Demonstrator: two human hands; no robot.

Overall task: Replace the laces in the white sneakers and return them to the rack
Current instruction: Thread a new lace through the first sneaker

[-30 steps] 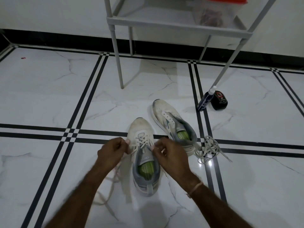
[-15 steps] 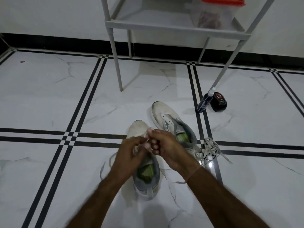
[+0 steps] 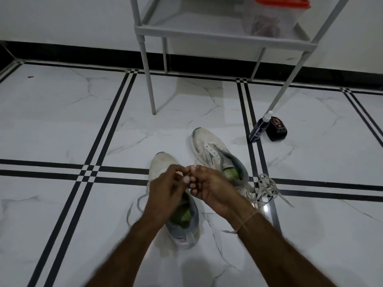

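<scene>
Left hand (image 3: 165, 190), right hand (image 3: 210, 190): both pinching lace (image 3: 128, 212) over sneaker (image 3: 161, 164). Risk: the knot may slip if the pinch slackens.

A home, by the look: glossy white marble floor (image 3: 51, 125) with black inlay lines, black skirting (image 3: 83, 55) under a white far wall (image 3: 62, 17), a grey rack (image 3: 207, 37) against it.

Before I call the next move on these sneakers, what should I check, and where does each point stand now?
1. Grip on lace: ok, left hand and right hand both pinch it above the near sneaker.
2. Knot finished: cannot tell, hands hide it.
3. Lacing on far sneaker: not ok, eyelets bare.
4. Reach to loose laces: ok, piled beside the far sneaker.
5. Room on rack shelf: ok, bare patch left of the container.
</scene>
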